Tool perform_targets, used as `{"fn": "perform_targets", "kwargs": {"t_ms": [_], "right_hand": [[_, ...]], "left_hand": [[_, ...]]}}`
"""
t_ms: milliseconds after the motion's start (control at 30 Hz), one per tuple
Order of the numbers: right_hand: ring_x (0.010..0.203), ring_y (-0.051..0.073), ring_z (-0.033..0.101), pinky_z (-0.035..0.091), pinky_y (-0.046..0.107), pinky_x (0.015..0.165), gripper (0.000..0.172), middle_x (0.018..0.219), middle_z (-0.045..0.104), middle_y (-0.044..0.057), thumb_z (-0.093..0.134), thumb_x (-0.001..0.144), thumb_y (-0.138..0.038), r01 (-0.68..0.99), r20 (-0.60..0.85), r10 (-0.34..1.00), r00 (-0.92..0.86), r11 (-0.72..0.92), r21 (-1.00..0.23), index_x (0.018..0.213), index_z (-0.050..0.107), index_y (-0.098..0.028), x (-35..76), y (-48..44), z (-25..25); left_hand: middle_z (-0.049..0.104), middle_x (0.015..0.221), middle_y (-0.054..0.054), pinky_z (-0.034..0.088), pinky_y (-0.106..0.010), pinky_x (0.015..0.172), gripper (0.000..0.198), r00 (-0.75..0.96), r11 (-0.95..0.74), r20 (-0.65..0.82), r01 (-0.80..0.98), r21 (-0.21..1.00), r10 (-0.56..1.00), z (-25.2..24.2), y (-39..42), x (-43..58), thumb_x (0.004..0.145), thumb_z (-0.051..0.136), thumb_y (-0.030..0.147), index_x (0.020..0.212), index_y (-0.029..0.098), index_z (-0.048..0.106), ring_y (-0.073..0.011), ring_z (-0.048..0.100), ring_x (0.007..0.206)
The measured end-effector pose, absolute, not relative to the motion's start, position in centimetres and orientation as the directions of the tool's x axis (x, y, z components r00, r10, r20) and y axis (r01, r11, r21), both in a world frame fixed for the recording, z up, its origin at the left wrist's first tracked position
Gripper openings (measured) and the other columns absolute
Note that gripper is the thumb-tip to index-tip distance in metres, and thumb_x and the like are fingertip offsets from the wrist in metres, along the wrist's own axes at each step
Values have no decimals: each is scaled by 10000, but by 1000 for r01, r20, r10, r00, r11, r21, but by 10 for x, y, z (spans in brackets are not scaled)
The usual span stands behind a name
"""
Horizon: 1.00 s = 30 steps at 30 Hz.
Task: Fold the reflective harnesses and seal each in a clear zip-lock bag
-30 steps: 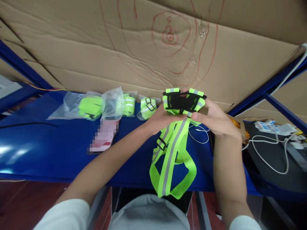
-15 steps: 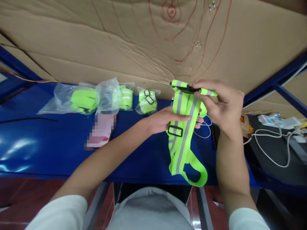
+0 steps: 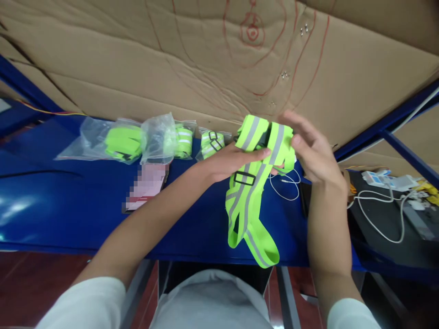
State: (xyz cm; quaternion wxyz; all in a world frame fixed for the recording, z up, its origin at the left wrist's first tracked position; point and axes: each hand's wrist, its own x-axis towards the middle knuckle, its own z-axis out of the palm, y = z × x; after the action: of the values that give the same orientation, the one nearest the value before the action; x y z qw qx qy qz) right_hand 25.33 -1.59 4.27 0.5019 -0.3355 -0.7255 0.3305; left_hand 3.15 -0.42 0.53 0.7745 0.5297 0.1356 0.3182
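Note:
I hold a neon yellow-green reflective strap vest (image 3: 252,201) with grey stripes and a black buckle above the blue table (image 3: 68,201). My left hand (image 3: 229,161) grips the folded upper part of the straps from the left, thumb on top. My right hand (image 3: 310,148) wraps its fingers over the folded top from the right, with some fingers stretched out. The loose strap loops hang down toward the table's front edge.
Several clear bags with folded neon straps (image 3: 125,142) lie along the back of the table, below a cardboard sheet (image 3: 206,59). A pink card (image 3: 147,185) lies near them. White cables (image 3: 380,214) and small devices rest on the dark surface at right.
The top of the straps has been folded over between my hands. The hanging loops have shortened and swung slightly left. My right hand has loosened from a pinch to a wrap.

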Motion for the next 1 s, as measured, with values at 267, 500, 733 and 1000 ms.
{"fn": "perform_targets", "kwargs": {"t_ms": [267,500,733,1000], "right_hand": [[540,158,636,620,341,498,379,666,658,-23,766,864,-616,199,267,882,-388,363,-911,885,716,-241,234,-35,40],[950,244,768,675,424,813,333,1050,789,12,799,870,-496,395,718,688,-102,691,-606,1118,747,-279,225,-38,47],[1235,289,696,536,563,1118,490,1243,764,-37,583,870,-62,500,779,486,-397,826,-260,1210,775,-357,241,-31,46],[1607,307,250,233,577,1319,653,1679,386,-53,673,899,-183,518,384,644,-662,763,-387,1506,554,-391,252,-46,69]], "left_hand": [[804,1102,-126,605,-491,989,450,783,214,176,-366,906,596,7,-6,32,857,847,398,1228,165,743,-301,779,1034],[803,1081,-174,576,-489,1031,419,865,238,140,-282,929,481,4,-5,31,814,888,305,1155,102,754,-318,771,1062],[799,1051,-124,621,-373,871,489,837,318,181,-384,867,516,4,-4,34,793,878,502,1092,139,745,-246,780,900],[793,1035,-135,622,-319,717,564,849,297,126,-314,902,514,1,-2,33,878,742,627,1166,142,719,-228,764,827]]}}
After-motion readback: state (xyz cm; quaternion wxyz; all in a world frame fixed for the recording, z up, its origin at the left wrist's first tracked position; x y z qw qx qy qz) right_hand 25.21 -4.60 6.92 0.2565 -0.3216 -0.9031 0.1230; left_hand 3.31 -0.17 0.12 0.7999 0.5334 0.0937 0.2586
